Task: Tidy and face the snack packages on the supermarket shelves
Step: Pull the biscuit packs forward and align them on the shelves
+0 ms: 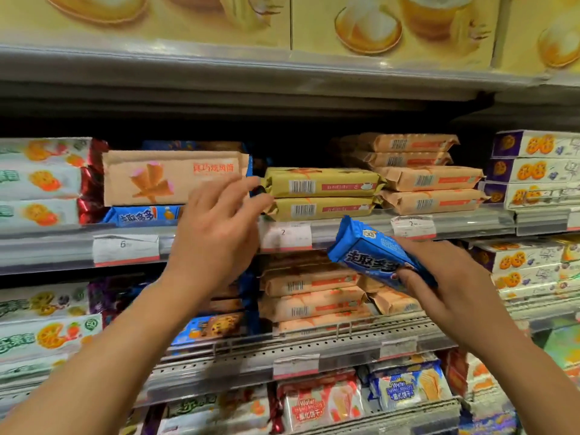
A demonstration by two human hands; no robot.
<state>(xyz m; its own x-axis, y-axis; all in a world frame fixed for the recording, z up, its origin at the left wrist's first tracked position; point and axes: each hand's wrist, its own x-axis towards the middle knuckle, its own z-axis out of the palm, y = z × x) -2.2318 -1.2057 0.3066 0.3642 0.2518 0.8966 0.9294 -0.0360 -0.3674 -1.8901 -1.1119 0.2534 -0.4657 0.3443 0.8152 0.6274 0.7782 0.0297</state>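
Observation:
My right hand grips a blue cookie packet, tilted, in front of the middle shelf's edge. My left hand reaches up to that shelf with fingers spread and relaxed, its fingertips near the left end of two stacked yellow biscuit packs. Left of the hand stands a tan cone-snack box on top of a lying blue packet. Orange-tan biscuit packs are stacked to the right of the yellow ones.
White fruit-cookie packs fill the shelf's left end and purple-and-white boxes its right. Price tags line the shelf rail. The shelf below holds more tan packs, and wafer bags sit lower. Yellow boxes stand above.

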